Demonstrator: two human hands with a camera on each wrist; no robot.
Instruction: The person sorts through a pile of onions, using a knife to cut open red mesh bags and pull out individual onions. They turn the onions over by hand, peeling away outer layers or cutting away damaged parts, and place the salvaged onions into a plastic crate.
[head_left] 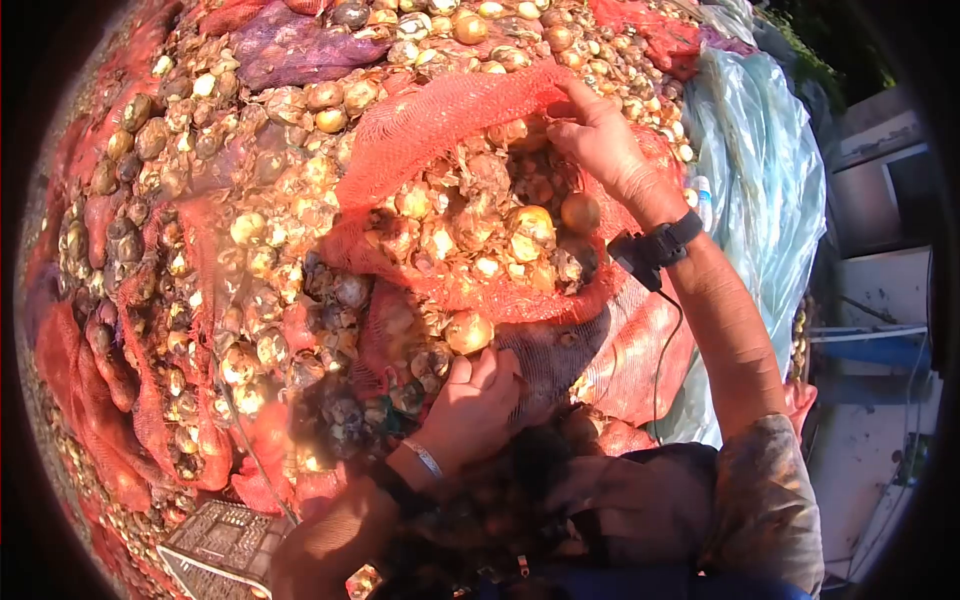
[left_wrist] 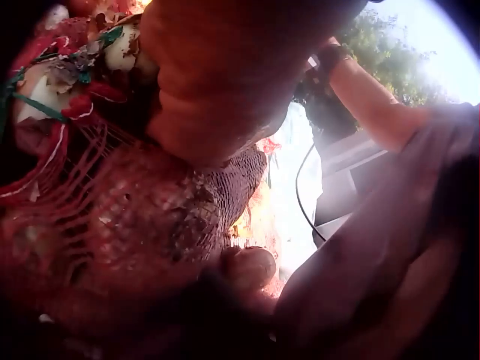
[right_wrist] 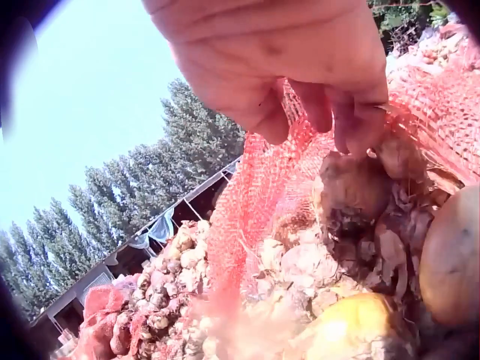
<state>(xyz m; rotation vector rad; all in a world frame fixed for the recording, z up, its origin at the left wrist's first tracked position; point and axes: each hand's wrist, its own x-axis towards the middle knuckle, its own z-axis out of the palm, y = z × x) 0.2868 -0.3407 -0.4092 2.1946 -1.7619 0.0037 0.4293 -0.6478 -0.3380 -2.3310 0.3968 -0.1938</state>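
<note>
A red mesh bag (head_left: 440, 120) lies with its mouth wide apart, showing brown and yellow onions (head_left: 530, 235) and loose dry skins inside. At the far rim, my right hand (head_left: 605, 145) pinches the netting between thumb and fingers and holds it up. In the right wrist view, the mesh (right_wrist: 247, 202) hangs in folds from those fingers. My left hand (head_left: 470, 405) is at the near side of the bag, fingers curled into the netting. One round onion (head_left: 469, 332) sits right at its fingertips. The left wrist view shows dark mesh (left_wrist: 150, 202) beneath that hand, its fingertips hidden.
Loose onions (head_left: 240, 230) and other red net sacks (head_left: 75, 400) spread around the bag. A purple net (head_left: 300, 45) lies at the back. Clear plastic sheeting (head_left: 750, 200) stands to the right. A plastic crate (head_left: 220, 545) is at the lower left. A cable (head_left: 672, 365) hangs from the right wrist.
</note>
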